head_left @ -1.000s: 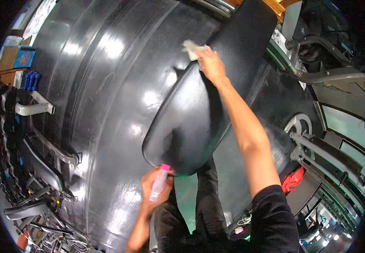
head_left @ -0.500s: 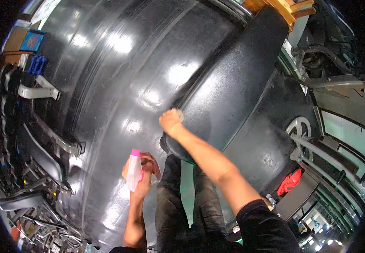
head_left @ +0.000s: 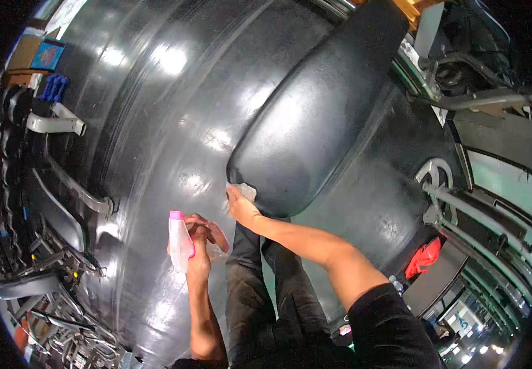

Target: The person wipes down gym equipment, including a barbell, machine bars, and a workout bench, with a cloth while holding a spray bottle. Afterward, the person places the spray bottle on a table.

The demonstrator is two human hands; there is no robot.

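A long black padded bench (head_left: 309, 129) runs from the lower middle to the upper right. At its near left corner my right hand (head_left: 241, 206) presses a pale cloth (head_left: 245, 191) against the edge, fingers closed on it. Lower left of the bench, my left hand (head_left: 197, 243) is wrapped round a translucent spray bottle (head_left: 180, 245) with a pink top. The bottle is upright and apart from the bench.
Dark floor (head_left: 155, 117) surrounds the bench. Weights and gym frames line the left side, with a blue box (head_left: 48, 54) above them. Metal machines (head_left: 475, 215) and a red cloth (head_left: 423, 257) are at the right. My legs are just below the bench.
My right hand has moved from the bench's far left side down to its near corner with the cloth. My left hand has shifted left and up with the bottle.
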